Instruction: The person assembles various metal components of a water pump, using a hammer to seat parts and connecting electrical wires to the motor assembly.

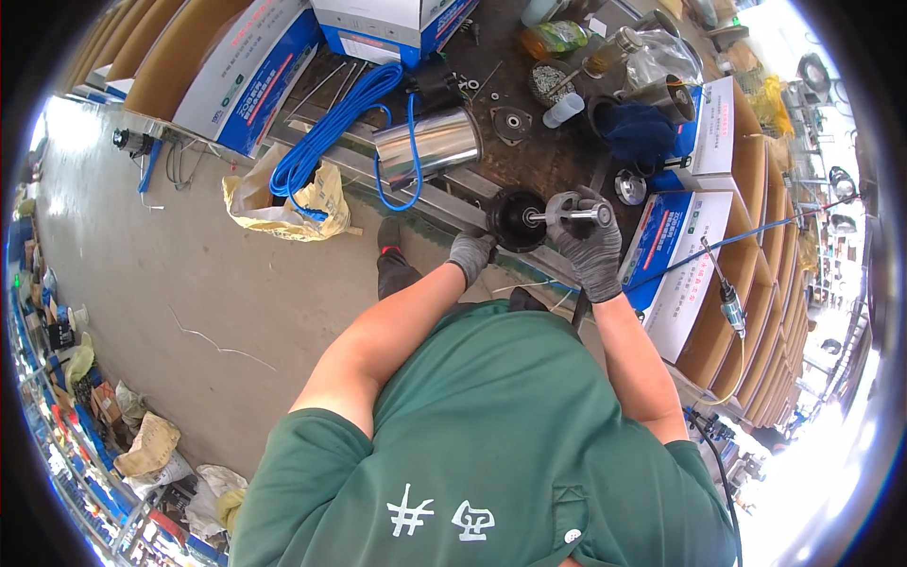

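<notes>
A round black housing (507, 233) with a hollow inside sits at the near edge of the workbench, in front of my body. My left hand (472, 257), in a grey knit glove, grips its left rim with the fingers closed. From the housing's middle a bright metal shaft (576, 217) points to the right. My right hand (593, 253), gloved the same way, is closed around that shaft; part of it is hidden by the fingers. Just behind lies a polished steel cylinder (430, 146), a blue cable (417, 161) looping over its front.
Coiled blue cable (331, 132) hangs over a yellowish sack (244, 200) on the left. A dark flange (511, 124), bottles (553, 40) and a dark blue cloth (641, 132) lie farther back. Cardboard boxes (675, 246) line the right side; an air tool (730, 307) hangs there.
</notes>
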Tool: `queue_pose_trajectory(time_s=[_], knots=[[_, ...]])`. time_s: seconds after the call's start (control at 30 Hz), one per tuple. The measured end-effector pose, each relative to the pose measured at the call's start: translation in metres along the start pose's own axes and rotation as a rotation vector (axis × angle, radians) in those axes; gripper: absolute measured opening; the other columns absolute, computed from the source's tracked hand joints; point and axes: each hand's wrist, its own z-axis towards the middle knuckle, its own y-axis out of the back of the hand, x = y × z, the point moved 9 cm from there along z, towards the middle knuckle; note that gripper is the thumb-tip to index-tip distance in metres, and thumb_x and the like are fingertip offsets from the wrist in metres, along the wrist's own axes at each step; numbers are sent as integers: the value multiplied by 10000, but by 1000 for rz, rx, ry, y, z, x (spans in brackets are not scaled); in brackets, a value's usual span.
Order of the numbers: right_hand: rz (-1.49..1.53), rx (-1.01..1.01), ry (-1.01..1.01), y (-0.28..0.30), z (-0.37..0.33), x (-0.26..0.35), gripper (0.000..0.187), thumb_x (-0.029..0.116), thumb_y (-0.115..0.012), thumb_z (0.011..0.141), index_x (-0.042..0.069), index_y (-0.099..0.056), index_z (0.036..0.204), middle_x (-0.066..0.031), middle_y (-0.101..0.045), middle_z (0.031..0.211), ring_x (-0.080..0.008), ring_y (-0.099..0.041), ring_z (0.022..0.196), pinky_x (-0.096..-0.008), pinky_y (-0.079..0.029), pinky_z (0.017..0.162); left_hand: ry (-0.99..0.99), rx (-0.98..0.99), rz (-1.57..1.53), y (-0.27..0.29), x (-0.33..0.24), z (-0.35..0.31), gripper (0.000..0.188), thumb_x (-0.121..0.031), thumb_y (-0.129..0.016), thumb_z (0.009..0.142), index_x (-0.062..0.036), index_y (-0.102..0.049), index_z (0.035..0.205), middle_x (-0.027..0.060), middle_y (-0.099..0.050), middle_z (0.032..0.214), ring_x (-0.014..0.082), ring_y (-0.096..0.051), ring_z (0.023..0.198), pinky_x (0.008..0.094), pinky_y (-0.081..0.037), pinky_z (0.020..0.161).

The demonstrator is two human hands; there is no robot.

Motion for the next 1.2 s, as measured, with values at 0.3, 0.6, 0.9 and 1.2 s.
queue_pose_trajectory(time_s=[0.3,0.6,0.9,1.2], knots=[[-936,137,384,-40,-6,7,798,84,-905,593,31,-522,1292,-101,-657,1125,-213,-663,1016,-339,-566,897,-63,-116,-60,6,17,15,315,-213,-639,901,-1,-710,1124,111,-728,855,262,-660,711,361,-521,704],[-1075,219,376,-51,-1,-5,816,156,-933,587,20,-517,1276,-112,-597,1176,-248,-595,1113,-362,-494,1006,-149,-152,203,35,-15,-10,235,-154,-614,938,2,-659,1109,126,-714,939,218,-652,792,342,-520,720],[-1608,-136,94,128,-46,-28,773,355,-811,769,17,-491,1387,-250,-520,1355,-406,-551,1208,-460,-482,1032,-732,74,722,-41,-174,-99,825,-183,-816,771,-81,-392,1473,206,-524,1372,324,-571,1216,376,-475,1066],[-1280,-378,-128,204,-77,-84,384,318,-744,825,30,-680,1070,-238,-693,984,-435,-656,968,-467,-536,837,-594,313,813,-98,-189,-82,451,-3,-631,932,-96,-559,1367,56,-650,1235,169,-590,1085,318,-492,964]])
